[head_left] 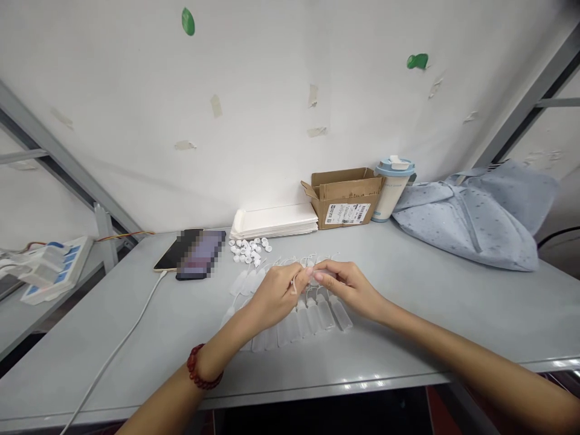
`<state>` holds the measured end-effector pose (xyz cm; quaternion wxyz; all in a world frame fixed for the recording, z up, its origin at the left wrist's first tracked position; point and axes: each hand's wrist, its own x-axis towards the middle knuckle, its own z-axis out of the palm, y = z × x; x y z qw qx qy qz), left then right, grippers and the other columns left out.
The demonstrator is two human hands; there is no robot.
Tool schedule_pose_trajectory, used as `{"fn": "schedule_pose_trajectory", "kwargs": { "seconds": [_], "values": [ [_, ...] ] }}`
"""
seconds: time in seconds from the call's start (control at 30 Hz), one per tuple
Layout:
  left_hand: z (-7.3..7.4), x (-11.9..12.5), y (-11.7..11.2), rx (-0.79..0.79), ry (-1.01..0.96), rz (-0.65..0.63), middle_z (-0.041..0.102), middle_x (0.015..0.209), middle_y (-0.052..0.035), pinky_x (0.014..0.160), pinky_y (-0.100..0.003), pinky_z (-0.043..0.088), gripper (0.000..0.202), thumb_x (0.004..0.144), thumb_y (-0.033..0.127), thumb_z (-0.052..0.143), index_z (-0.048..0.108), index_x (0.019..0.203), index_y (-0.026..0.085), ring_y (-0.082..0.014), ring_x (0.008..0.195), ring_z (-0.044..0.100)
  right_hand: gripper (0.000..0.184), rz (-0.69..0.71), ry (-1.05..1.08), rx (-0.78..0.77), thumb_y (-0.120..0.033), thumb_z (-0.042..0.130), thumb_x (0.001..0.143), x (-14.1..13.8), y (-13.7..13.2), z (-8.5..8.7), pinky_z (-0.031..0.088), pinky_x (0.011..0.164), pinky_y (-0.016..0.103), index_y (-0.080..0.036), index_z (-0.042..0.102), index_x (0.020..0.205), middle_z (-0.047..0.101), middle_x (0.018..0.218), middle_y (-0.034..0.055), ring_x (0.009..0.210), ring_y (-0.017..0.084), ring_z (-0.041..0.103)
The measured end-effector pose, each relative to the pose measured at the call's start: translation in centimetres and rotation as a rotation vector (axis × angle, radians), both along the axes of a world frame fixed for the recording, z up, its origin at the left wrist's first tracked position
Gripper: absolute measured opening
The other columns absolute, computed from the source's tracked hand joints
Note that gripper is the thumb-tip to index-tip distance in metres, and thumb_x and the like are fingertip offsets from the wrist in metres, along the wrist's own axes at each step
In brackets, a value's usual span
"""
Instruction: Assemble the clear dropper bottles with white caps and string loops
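My left hand (pixel 275 295) and my right hand (pixel 345 286) meet fingertip to fingertip above the middle of the grey table (pixel 430 314). Both are closed in a pinch on a small clear plastic bottle (pixel 309 277) with a white looped tip. Under the hands lies a row of several similar small clear bottles (pixel 312 317), side by side. A loose heap of small white caps (pixel 248 249) sits just beyond my left hand. A red bead bracelet (pixel 199 368) is on my left wrist.
A phone (pixel 199 254) with a white cable (pixel 122 344) lies at the back left. A stack of white trays (pixel 274 221), a cardboard box (pixel 347 196), a lidded cup (pixel 393 187) and a light blue cloth bag (pixel 480 217) line the wall. A power strip (pixel 49 266) sits far left.
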<state>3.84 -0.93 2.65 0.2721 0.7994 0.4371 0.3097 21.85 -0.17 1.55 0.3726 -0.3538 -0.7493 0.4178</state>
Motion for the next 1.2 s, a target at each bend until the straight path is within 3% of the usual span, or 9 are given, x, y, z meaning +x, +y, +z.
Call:
{"fn": "schedule_pose_trajectory", "kwargs": {
  "seconds": [0.1,0.27,0.4,0.5,0.63,0.87,1.0,1.13,1.2],
  "values": [
    [0.2,0.0,-0.1,-0.100,-0.036,-0.022,0.054,0.057,0.0010,0.054,-0.023,0.037,0.048,0.094,0.044,0.030,0.050,0.061,0.016,-0.0104,0.053,0.049,0.027,-0.050,-0.032,0.174,-0.038,0.046,0.091,-0.1,-0.1,-0.4,0.041,0.059,0.025,-0.017,0.062,0.093,0.064,0.080,0.0045,0.068,0.014,0.055],
    [0.5,-0.1,-0.2,-0.267,-0.130,-0.037,0.051,0.052,0.0014,0.052,-0.021,0.038,0.051,0.093,0.050,0.030,0.049,0.059,0.016,-0.0107,0.051,0.050,0.019,-0.096,-0.063,0.609,-0.028,0.046,0.092,-0.1,-0.1,-1.3,0.043,0.058,0.025,-0.016,0.057,0.103,0.056,0.071,0.0029,0.062,0.013,0.051],
    [0.7,0.1,-0.4,-0.253,-0.149,-0.044,0.048,0.049,0.0021,0.051,-0.021,0.037,0.051,0.092,0.049,0.033,0.048,0.057,0.016,-0.0094,0.049,0.047,0.018,-0.073,-0.057,0.713,-0.024,0.044,0.093,-0.1,-0.1,-1.2,0.042,0.055,0.024,-0.016,0.055,0.105,0.054,0.068,0.0020,0.060,0.013,0.049],
    [0.6,0.3,-0.6,-0.166,-0.131,-0.002,0.047,0.046,0.0022,0.049,-0.021,0.036,0.050,0.091,0.046,0.036,0.048,0.053,0.016,-0.0087,0.045,0.045,0.020,-0.027,-0.051,0.653,-0.027,0.040,0.095,0.0,-0.1,-0.8,0.044,0.058,0.024,-0.017,0.055,0.104,0.060,0.073,0.0036,0.064,0.013,0.055],
    [0.4,0.5,-0.7,0.002,-0.070,0.022,0.048,0.047,0.0021,0.049,-0.021,0.034,0.047,0.092,0.038,0.037,0.050,0.053,0.015,-0.0080,0.044,0.043,0.024,0.015,-0.049,0.450,-0.031,0.040,0.094,0.1,-0.1,-0.3,0.044,0.061,0.023,-0.016,0.059,0.094,0.065,0.076,0.0036,0.065,0.013,0.058],
    [-0.8,0.3,-0.3,0.185,0.044,0.016,0.047,0.047,0.0025,0.049,-0.022,0.032,0.046,0.093,0.035,0.035,0.051,0.054,0.015,-0.0081,0.045,0.042,0.039,0.080,-0.071,0.077,-0.044,0.039,0.093,0.4,0.2,0.0,0.036,0.054,0.022,-0.014,0.062,0.081,0.055,0.064,-0.0004,0.056,0.009,0.045],
    [-0.3,-0.3,0.3,0.145,0.122,-0.015,0.050,0.050,0.0021,0.051,-0.022,0.033,0.047,0.093,0.037,0.034,0.052,0.055,0.015,-0.0088,0.047,0.044,0.043,0.113,-0.092,-0.045,-0.050,0.040,0.091,0.4,0.5,0.0,0.028,0.048,0.021,-0.013,0.062,0.083,0.037,0.056,-0.0044,0.051,0.008,0.033],
    [1.4,-2.5,1.8,-0.014,0.232,-0.080,0.062,0.066,0.0008,0.055,-0.021,0.037,0.029,0.086,0.038,0.049,0.061,0.071,0.017,-0.0120,0.061,0.054,0.041,0.044,-0.081,-0.023,-0.049,0.041,0.090,0.8,1.3,0.1,0.030,0.050,0.022,-0.014,0.061,0.086,0.042,0.060,-0.0029,0.053,0.009,0.037],
    [1.7,-4.1,2.8,-0.004,0.288,0.013,0.066,0.076,-0.0010,0.062,-0.022,0.041,0.022,0.085,0.031,0.048,0.063,0.077,0.018,-0.0143,0.070,0.058,0.040,-0.076,-0.072,0.010,-0.049,0.041,0.089,1.3,2.2,0.0,0.032,0.052,0.023,-0.014,0.060,0.088,0.046,0.063,-0.0020,0.054,0.009,0.039]
  ]
}}
